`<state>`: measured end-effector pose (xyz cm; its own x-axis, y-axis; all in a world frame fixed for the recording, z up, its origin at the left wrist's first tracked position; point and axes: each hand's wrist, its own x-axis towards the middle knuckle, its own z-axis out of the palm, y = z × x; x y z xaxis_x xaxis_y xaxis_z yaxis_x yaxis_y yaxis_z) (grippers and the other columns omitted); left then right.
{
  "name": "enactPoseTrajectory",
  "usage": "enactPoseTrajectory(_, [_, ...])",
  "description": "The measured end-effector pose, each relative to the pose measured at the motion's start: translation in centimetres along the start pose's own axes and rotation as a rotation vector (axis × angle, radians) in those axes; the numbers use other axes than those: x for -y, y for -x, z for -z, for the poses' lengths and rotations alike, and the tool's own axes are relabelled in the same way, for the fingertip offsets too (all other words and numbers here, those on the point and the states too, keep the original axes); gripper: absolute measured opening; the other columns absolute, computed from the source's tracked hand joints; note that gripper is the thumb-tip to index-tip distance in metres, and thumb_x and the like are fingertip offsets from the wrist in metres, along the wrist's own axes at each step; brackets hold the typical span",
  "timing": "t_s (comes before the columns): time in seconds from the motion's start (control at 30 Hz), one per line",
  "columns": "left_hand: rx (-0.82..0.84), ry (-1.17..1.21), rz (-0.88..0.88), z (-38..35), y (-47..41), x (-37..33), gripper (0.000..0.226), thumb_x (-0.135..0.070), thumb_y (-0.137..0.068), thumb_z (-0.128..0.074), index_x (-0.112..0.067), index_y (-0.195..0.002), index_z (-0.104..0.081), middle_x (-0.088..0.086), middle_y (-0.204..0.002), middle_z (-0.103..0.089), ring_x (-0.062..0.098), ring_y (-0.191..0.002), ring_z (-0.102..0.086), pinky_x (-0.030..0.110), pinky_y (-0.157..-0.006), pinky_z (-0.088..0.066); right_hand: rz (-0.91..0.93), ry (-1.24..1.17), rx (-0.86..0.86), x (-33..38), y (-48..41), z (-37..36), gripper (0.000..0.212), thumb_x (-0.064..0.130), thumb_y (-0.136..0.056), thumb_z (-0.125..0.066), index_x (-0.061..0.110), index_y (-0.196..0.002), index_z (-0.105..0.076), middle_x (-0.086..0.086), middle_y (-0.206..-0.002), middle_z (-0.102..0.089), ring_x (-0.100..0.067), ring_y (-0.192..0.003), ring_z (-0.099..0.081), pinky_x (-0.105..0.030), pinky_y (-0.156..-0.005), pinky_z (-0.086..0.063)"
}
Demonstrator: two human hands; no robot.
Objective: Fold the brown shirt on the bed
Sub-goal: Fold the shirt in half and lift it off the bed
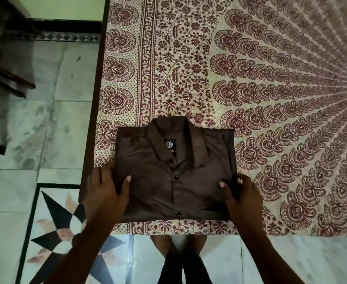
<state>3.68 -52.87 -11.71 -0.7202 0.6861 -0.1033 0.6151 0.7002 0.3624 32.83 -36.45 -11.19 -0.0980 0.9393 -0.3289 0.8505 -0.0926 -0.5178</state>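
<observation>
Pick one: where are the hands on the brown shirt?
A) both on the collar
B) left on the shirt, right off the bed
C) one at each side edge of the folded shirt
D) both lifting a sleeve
C: the left hand holds the left edge and the right hand the right edge of the folded brown shirt, thumbs on top, collar untouched.

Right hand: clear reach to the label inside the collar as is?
Probably yes. The right hand grips the right edge of the brown shirt; the label lies exposed inside the open collar, with only flat fabric between them. It would need to let go first.
</observation>
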Motion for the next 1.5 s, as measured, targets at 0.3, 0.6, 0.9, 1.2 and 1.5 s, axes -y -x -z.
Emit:
enactPoseTrajectory(0.3, [0.061,0.498,0.294,-0.4,-8.0,-3.0,0.028,-0.024,-0.093,-0.076,-0.003,-0.111,-0.071,0.018,-0.105,-0.072,0.037,-0.100,-0.068,0.044,-0.092,-0.054,-0.017,0.020,-0.046,7.0,-8.8,-1.7,0.036,0.037,-0.095,-0.070,0.007,-0.116,-0.069,-0.019,-0.119,-0.064,-0.038,-0.119,-0.057,-0.042,-0.097,-0.040])
enactPoseTrajectory(0.6, [0.053,0.413,0.270,-1.2,-8.3,-3.4,0.031,-0.019,-0.096,-0.071,-0.003,-0.122,-0.069,0.022,-0.117,-0.071,0.039,-0.110,-0.065,0.038,-0.095,-0.047,-0.018,0.003,-0.092,5.6,-10.4,-1.8,0.023,0.027,-0.095,-0.068,0.009,-0.110,-0.066,-0.019,-0.112,-0.067,-0.040,-0.114,-0.059,-0.048,-0.097,-0.043])
enactPoseTrajectory(0.9, [0.164,-0.087,-0.269,-2.1,1.9,-2.9,0.082,-0.064,-0.090,-0.057,-0.022,-0.158,-0.036,0.006,-0.172,-0.015,0.036,-0.156,-0.021,0.058,-0.117,-0.030,0.371,0.349,-0.072,3.5,3.2,-2.6,0.076,0.069,-0.099,-0.037,0.021,-0.158,-0.037,-0.011,-0.164,-0.031,-0.034,-0.146,-0.034,-0.063,-0.107,-0.034])
enactPoseTrajectory(1.2, [0.215,-0.233,-0.308,-4.7,2.4,-1.1,0.093,-0.077,-0.086,-0.048,-0.031,-0.164,-0.025,0.004,-0.175,-0.001,0.033,-0.161,-0.005,0.062,-0.123,-0.020,0.222,0.523,0.001,-4.2,2.3,-3.5,0.085,0.073,-0.097,-0.031,0.027,-0.166,-0.011,-0.005,-0.175,-0.002,-0.035,-0.160,-0.010,-0.065,-0.117,-0.024])
enactPoseTrajectory(1.5, [0.148,-0.253,-0.317,-3.6,-3.5,-2.0,0.107,-0.084,-0.083,-0.043,-0.027,-0.166,-0.008,0.004,-0.175,0.003,0.035,-0.160,-0.004,0.062,-0.122,-0.020,0.628,0.549,0.076,-0.6,-4.4,-3.1,0.093,0.079,-0.096,-0.032,0.022,-0.166,-0.009,-0.001,-0.175,0.002,-0.031,-0.161,0.001,-0.060,-0.121,-0.023])
